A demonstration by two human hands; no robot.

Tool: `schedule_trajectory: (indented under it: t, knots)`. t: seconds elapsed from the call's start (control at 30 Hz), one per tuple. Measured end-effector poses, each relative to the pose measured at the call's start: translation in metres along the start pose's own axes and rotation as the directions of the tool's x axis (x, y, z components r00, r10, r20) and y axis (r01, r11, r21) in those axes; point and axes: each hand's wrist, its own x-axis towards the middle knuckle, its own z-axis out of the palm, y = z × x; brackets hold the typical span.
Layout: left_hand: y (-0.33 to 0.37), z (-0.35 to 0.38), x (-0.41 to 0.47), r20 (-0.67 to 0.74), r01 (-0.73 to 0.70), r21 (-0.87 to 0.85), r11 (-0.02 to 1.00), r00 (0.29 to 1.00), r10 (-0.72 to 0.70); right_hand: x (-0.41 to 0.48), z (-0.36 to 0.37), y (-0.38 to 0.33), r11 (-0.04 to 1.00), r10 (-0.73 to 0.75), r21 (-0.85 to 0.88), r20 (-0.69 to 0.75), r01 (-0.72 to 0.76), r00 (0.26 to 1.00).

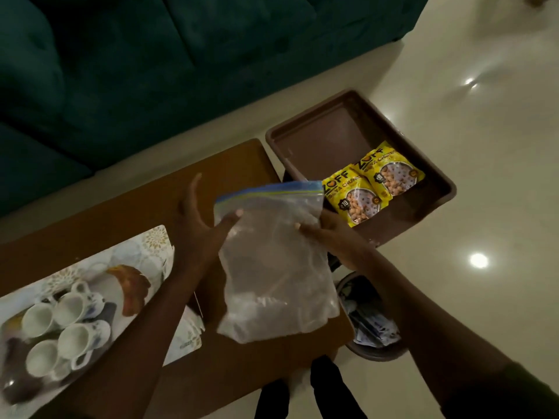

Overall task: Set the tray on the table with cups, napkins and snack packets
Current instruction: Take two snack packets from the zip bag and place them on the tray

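Note:
I hold a clear zip bag [275, 267] with a blue seal above the wooden table [230, 164]; something pale lies at its bottom. My left hand [199, 219] pinches its upper left side with the thumb, and my right hand [326, 234] grips its right side. A brown tray [317, 140] stands to the right of the table, apparently on a stool, with two yellow snack packets [375, 182] lying in its near part. At the left, several white cups [66, 325] rest on a floral mat [145, 252].
A dark green sofa [151, 71] runs along the far side of the table. A round bin [369, 322] with crumpled wrappers stands on the glossy floor under my right forearm. A brown object [133, 288] lies on the mat beside the cups.

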Motion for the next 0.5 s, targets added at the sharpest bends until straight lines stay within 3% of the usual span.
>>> schedule_trajectory:
  t: [0.1, 0.2, 0.4, 0.5]
  knots:
    - [0.021, 0.022, 0.007, 0.256, -0.192, 0.12, 0.974, 0.954, 0.157, -0.002, -0.003, 0.007, 0.988, 0.039, -0.15, -0.005, -0.039, 0.999]
    - [0.036, 0.041, 0.009, 0.399, -0.192, 0.053, 0.98, 0.904, 0.155, -0.005, 0.005, 0.01, 0.982, 0.063, -0.18, 0.019, -0.059, 0.998]
    - [0.051, 0.062, 0.021, 0.535, -0.104, 0.012, 0.995, 0.841, 0.081, -0.006, 0.017, 0.004, 0.988, 0.067, -0.148, 0.087, -0.053, 0.994]
    - [0.055, 0.06, 0.032, 0.431, -0.081, 0.063, 0.995, 0.901, 0.047, -0.008, 0.017, 0.011, 0.996, 0.065, -0.054, -0.006, -0.066, 0.998]
